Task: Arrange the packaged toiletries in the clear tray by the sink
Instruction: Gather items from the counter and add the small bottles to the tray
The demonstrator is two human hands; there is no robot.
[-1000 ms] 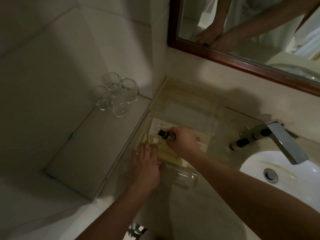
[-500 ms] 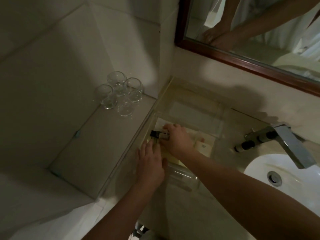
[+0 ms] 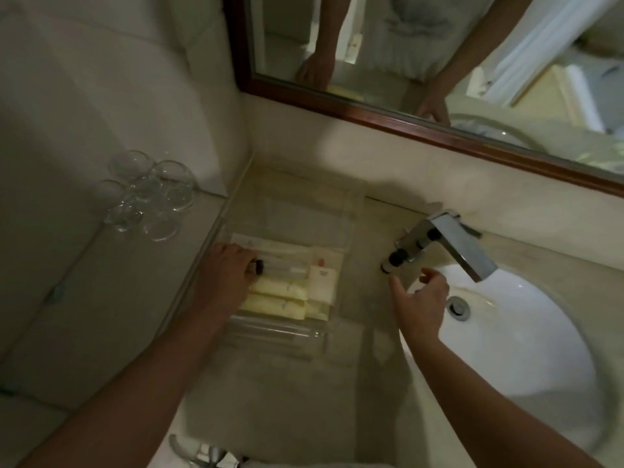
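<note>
A clear tray (image 3: 344, 265) sits on the counter left of the sink. Inside lie several pale yellow packets (image 3: 277, 295), a white sachet (image 3: 322, 282) and a clear tube with a dark cap (image 3: 280, 266). My left hand (image 3: 224, 275) rests on the tray's left side, fingers touching the dark cap end of the tube. My right hand (image 3: 420, 300) hovers over the sink's left rim, just below the faucet, fingers spread and holding nothing. A small dark-capped bottle (image 3: 393, 260) stands at the faucet base.
The white basin (image 3: 526, 332) with its drain (image 3: 457, 307) fills the right. A chrome faucet (image 3: 452, 246) juts over it. Several upturned glasses (image 3: 148, 194) cluster on the tiled ledge at left. A wood-framed mirror (image 3: 405, 119) hangs above.
My right hand has left the tray and moved right to the sink rim by the faucet. My left hand shifted up onto the tube's cap end.
</note>
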